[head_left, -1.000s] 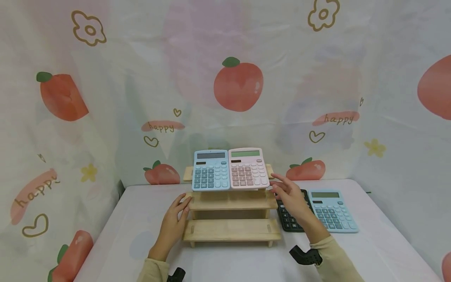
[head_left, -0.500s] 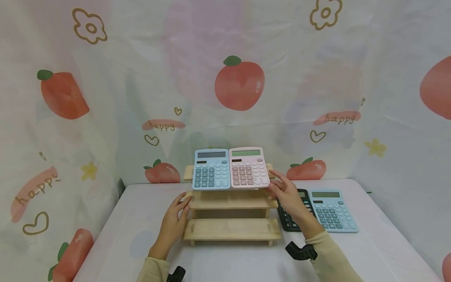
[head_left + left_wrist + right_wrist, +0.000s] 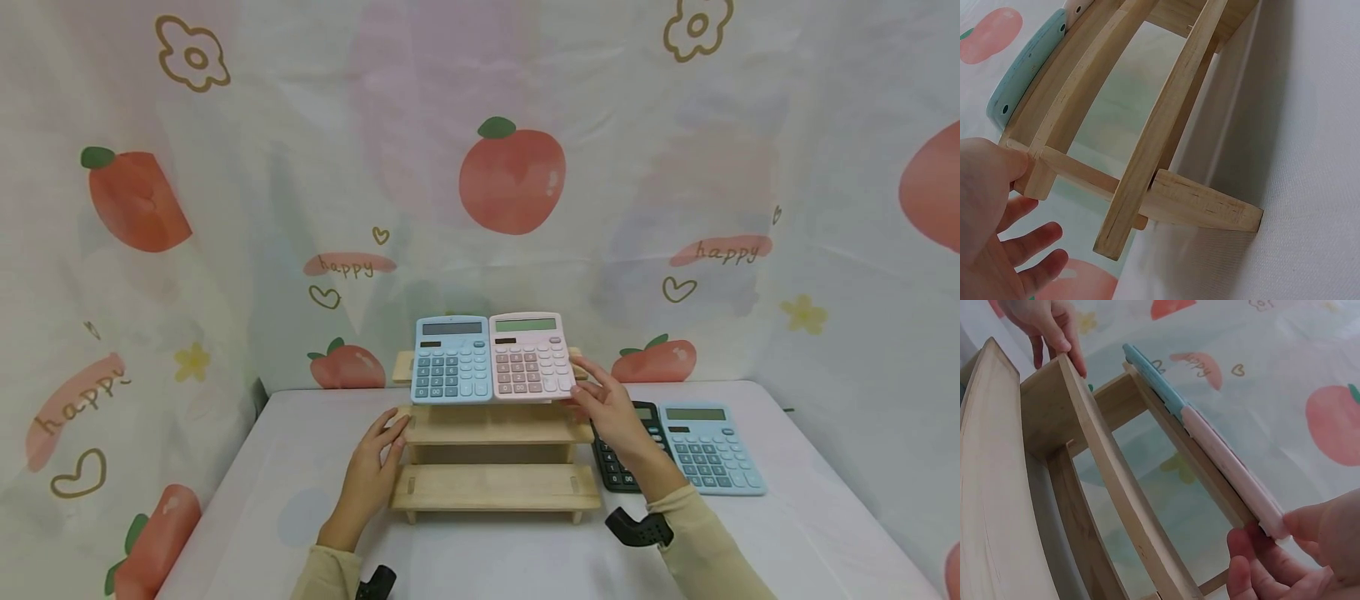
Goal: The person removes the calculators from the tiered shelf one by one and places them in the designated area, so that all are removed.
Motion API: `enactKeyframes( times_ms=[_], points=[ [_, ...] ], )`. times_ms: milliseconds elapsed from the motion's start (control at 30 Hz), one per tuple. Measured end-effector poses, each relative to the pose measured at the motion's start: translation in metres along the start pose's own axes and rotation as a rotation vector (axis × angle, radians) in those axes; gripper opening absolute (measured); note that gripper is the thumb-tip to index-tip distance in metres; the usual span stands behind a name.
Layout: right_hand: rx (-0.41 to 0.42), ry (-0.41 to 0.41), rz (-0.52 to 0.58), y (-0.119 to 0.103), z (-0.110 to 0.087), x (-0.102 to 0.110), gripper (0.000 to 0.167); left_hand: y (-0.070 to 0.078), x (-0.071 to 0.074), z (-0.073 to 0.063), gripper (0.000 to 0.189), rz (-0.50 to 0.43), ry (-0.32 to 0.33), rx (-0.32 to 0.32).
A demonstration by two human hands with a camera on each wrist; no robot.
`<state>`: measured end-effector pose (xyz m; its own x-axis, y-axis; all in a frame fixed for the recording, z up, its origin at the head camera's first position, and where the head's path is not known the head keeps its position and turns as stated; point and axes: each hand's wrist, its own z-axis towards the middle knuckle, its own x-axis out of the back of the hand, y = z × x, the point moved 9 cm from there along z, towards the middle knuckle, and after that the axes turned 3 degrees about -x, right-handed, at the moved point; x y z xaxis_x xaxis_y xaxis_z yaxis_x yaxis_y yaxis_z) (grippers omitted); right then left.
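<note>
A three-step wooden display rack (image 3: 497, 488) stands on the table. On its top step a blue calculator (image 3: 451, 360) and a pink calculator (image 3: 531, 357) lean side by side, keys facing me. My left hand (image 3: 367, 471) holds the left end of the middle step, thumb on one side and index finger on the other in the left wrist view; its remaining fingers are spread. My right hand (image 3: 617, 421) pinches the lower right corner of the pink calculator, thumb on the front edge (image 3: 1277, 522) and fingers behind and below. The lower two steps bear nothing.
Right of the rack, a black calculator (image 3: 618, 477) lies partly hidden behind my right hand. Beside it rests a second blue calculator (image 3: 708, 450). A fruit-printed cloth (image 3: 600, 167) hangs behind the white table (image 3: 300, 450).
My right hand has moved slightly left and come onto the pink calculator's lower right corner. The left hand stays at the rack's middle step. The calculators keep their places on the rack.
</note>
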<state>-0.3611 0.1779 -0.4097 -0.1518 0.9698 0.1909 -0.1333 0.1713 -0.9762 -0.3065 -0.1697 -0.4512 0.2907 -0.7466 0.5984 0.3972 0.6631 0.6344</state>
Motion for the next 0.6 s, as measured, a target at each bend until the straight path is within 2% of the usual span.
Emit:
enactKeyframes(
  times_ms=[200, 367, 600],
  points=[
    [-0.017, -0.044, 0.052, -0.0016, -0.0025, -0.0023, 0.057, -0.0014, -0.0006, -0.0005, 0.036, 0.008, -0.003, 0.006],
    [-0.046, -0.118, 0.118, 0.0015, -0.0055, -0.0060, 0.063, -0.0011, -0.0014, -0.0009, 0.036, 0.005, -0.006, 0.003],
    [-0.024, -0.194, 0.175, 0.0017, -0.0057, -0.0104, 0.065, 0.0002, 0.0001, 0.0001, 0.036, 0.010, -0.003, 0.005]
  ],
)
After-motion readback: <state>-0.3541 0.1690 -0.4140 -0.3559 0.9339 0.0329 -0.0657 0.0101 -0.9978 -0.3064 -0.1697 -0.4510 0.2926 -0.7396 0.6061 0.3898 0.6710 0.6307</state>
